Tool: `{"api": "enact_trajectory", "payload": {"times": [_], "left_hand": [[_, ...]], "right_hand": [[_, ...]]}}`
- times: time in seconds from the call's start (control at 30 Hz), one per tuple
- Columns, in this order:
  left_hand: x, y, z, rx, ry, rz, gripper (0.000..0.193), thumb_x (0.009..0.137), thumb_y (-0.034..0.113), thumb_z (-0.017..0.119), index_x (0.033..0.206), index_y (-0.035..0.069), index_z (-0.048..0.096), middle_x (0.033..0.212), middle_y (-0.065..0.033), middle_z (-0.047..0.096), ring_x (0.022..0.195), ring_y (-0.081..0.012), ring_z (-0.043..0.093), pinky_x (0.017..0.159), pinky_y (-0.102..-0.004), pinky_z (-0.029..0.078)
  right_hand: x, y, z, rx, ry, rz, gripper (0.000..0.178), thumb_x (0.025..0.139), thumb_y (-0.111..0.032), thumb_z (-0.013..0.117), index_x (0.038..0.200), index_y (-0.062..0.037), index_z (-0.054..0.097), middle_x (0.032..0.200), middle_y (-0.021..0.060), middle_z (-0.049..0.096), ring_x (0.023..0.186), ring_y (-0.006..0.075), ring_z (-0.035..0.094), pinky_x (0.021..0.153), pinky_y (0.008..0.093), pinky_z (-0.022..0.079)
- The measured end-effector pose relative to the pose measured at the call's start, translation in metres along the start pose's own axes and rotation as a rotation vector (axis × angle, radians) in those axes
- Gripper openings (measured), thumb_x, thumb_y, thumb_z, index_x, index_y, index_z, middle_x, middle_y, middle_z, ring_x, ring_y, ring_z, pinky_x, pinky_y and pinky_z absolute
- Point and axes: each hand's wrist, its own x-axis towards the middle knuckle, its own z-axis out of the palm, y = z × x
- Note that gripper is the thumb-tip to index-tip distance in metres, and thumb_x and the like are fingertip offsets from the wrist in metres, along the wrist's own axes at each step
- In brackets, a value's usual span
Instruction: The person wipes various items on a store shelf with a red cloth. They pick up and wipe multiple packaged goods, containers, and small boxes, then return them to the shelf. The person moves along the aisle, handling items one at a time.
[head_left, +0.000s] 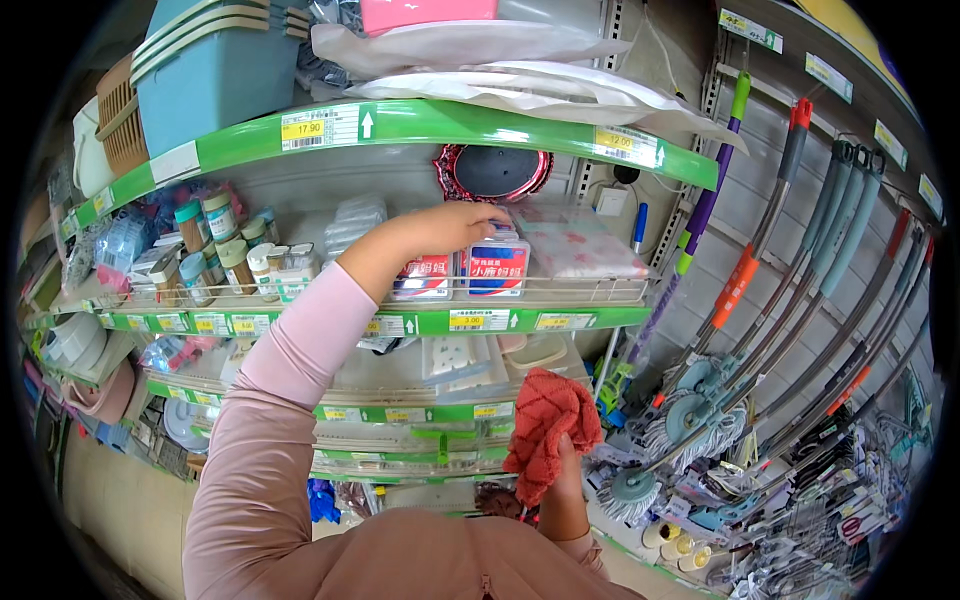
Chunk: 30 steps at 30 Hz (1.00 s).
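Observation:
My left hand point(455, 228) reaches onto the shelf, its fingers bent over the top of a small clear-lidded box point(497, 265) with a red and blue label. Its fingertips are partly hidden, but they look closed on the top of this box. A similar red-labelled box point(424, 278) stands just left of it, under my wrist. Low on the right, my right hand point(567, 478) grips a bunched red cloth point(551, 425) with a quilted texture, held up in front of the lower shelves.
Jars point(220, 217) stand to the left on the same shelf, folded patterned plastic packs point(575, 245) to the right. A low wire rail point(590, 288) lines the front edge. Blue bins point(205, 85) sit above. Mops point(690, 415) and long handles hang at the right.

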Motion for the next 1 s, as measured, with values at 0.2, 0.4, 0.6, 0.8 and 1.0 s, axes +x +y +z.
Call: {"api": "enact_trajectory", "payload": {"times": [0.2, 0.4, 0.6, 0.8, 1.0], "left_hand": [[-0.004, 0.017, 0.001, -0.04, 0.029, -0.115, 0.025, 0.094, 0.011, 0.052, 0.117, 0.006, 0.06, 0.102, -0.0117, 0.068, 0.091, -0.0251, 0.064, 0.08, -0.036, 0.05], [-0.011, 0.033, 0.013, 0.269, 0.244, 0.063, 0.025, 0.091, 0.01, 0.055, 0.115, 0.006, 0.062, 0.104, -0.0186, 0.066, 0.094, -0.0339, 0.063, 0.083, -0.0388, 0.049], [-0.013, 0.029, 0.006, 0.184, 0.467, 0.017, 0.022, 0.091, 0.011, 0.055, 0.111, 0.005, 0.063, 0.105, -0.0195, 0.065, 0.094, -0.0359, 0.063, 0.083, -0.0401, 0.049], [-0.027, 0.034, -0.001, 0.321, 0.967, 0.071, 0.02, 0.091, 0.012, 0.054, 0.108, 0.004, 0.061, 0.102, -0.0179, 0.065, 0.092, -0.0365, 0.062, 0.08, -0.0429, 0.049], [-0.071, 0.08, 0.026, 0.162, 1.037, 0.007, 0.018, 0.092, 0.01, 0.056, 0.107, 0.001, 0.057, 0.097, -0.0189, 0.064, 0.085, -0.0327, 0.064, 0.075, -0.0384, 0.05]], "right_hand": [[-0.004, -0.01, 0.007, -0.017, -0.006, 0.035, 0.062, 0.092, -0.048, 0.047, 0.129, 0.0015, 0.043, 0.101, 0.0165, 0.063, 0.084, 0.0279, 0.065, 0.067, 0.0375, 0.056], [0.0, 0.008, -0.016, -0.034, 0.03, -0.041, 0.062, 0.092, -0.05, 0.047, 0.127, 0.0014, 0.045, 0.097, 0.0153, 0.064, 0.081, 0.0265, 0.065, 0.062, 0.0361, 0.056], [0.001, 0.013, -0.018, -0.052, 0.047, -0.039, 0.061, 0.092, -0.05, 0.046, 0.126, 0.0011, 0.045, 0.096, 0.0151, 0.064, 0.08, 0.0265, 0.065, 0.062, 0.0369, 0.056], [0.001, 0.019, -0.018, 0.004, 0.056, -0.011, 0.06, 0.093, -0.045, 0.047, 0.132, 0.0008, 0.041, 0.107, 0.0163, 0.062, 0.092, 0.0299, 0.064, 0.073, 0.0408, 0.055], [0.012, 0.012, 0.009, -0.032, 0.235, -0.292, 0.053, 0.097, -0.025, 0.046, 0.141, -0.0005, 0.031, 0.134, 0.0184, 0.048, 0.116, 0.0333, 0.055, 0.094, 0.0473, 0.05]]}}
